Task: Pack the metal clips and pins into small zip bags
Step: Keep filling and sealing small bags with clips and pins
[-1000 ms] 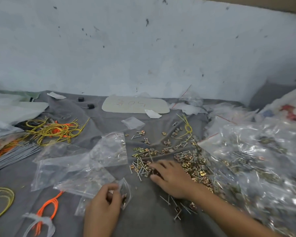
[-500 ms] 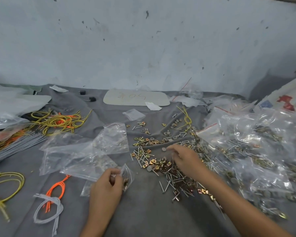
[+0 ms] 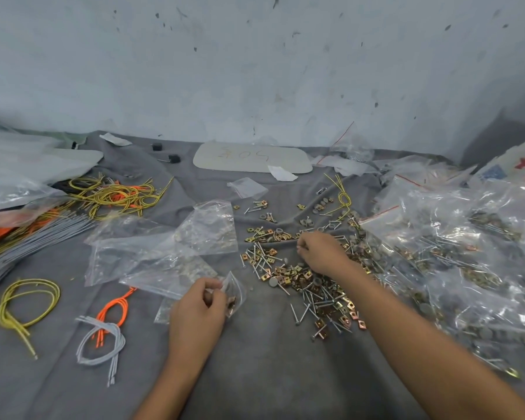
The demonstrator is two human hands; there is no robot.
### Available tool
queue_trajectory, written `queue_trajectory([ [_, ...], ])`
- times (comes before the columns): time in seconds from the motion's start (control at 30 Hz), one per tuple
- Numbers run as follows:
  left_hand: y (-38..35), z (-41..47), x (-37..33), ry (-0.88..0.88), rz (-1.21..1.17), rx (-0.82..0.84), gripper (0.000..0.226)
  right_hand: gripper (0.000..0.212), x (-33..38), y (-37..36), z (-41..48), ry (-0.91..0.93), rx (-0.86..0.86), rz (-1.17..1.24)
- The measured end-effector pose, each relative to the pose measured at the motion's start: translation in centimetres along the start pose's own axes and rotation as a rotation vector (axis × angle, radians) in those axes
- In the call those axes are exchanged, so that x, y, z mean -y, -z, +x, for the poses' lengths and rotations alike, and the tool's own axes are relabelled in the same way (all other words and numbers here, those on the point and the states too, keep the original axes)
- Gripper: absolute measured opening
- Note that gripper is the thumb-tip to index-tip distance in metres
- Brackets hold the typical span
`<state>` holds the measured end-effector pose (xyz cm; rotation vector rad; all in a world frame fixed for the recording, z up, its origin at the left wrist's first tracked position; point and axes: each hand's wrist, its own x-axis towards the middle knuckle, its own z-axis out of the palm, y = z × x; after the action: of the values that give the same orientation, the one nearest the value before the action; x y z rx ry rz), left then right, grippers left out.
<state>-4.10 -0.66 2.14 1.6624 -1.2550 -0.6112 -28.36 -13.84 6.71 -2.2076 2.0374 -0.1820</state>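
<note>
Right hand (image 3: 322,253) has shifted from the near side of the loose pile of clips and pins (image 3: 303,280) to its far-left edge. Its fingers are curled, pinching a piece there. Left hand (image 3: 197,310), left of the pile, grips the small zip bag (image 3: 235,294), partly loaded. Step: filling. Next: carry the pinch to the bag mouth, held open.

Stained pale wall (image 3: 255,71) behind grey cloth (image 3: 270,374).
</note>
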Motion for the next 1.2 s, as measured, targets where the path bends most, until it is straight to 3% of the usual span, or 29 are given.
queue_trajectory([
  [0.07,0.0,0.0,0.1,-0.008,-0.002,-0.002,0.015,0.02,0.6,0.3,-0.6,-0.013,-0.04,0.045],
  [0.17,0.0,0.0,0.0,-0.02,-0.005,-0.008,0.013,0.023,2.5,0.2,-3.9,0.024,-0.13,0.359],
  [0.3,0.0,-0.2,-0.2,-0.037,-0.005,-0.013,0.013,0.015,7.0,-2.1,-10.8,0.163,-0.24,0.792],
  [0.4,0.2,-0.7,-0.5,-0.095,0.022,-0.014,0.017,0.008,10.0,-4.5,-13.6,0.202,-0.226,0.899],
  [0.63,-0.1,-1.7,-0.6,-0.299,0.111,-0.044,0.036,0.01,11.1,-6.4,-14.1,0.171,-0.335,0.791],
  [0.8,0.2,-1.8,0.3,-0.297,0.15,0.012,0.035,0.022,10.9,-6.2,-14.0,0.214,-0.198,0.76],
  [0.9,0.3,-1.6,0.6,-0.268,0.15,0.05,0.033,0.016,10.4,-5.8,-13.9,0.157,-0.316,0.795],
  [1.0,0.1,-1.4,0.0,-0.268,0.23,0.079,0.027,0.02,8.6,-5.5,-13.2,0.048,-0.442,0.537],
  [1.2,0.5,-1.7,1.0,-0.348,0.298,0.094,0.021,0.039,8.0,-5.7,-12.5,-0.018,-0.384,0.33],
])
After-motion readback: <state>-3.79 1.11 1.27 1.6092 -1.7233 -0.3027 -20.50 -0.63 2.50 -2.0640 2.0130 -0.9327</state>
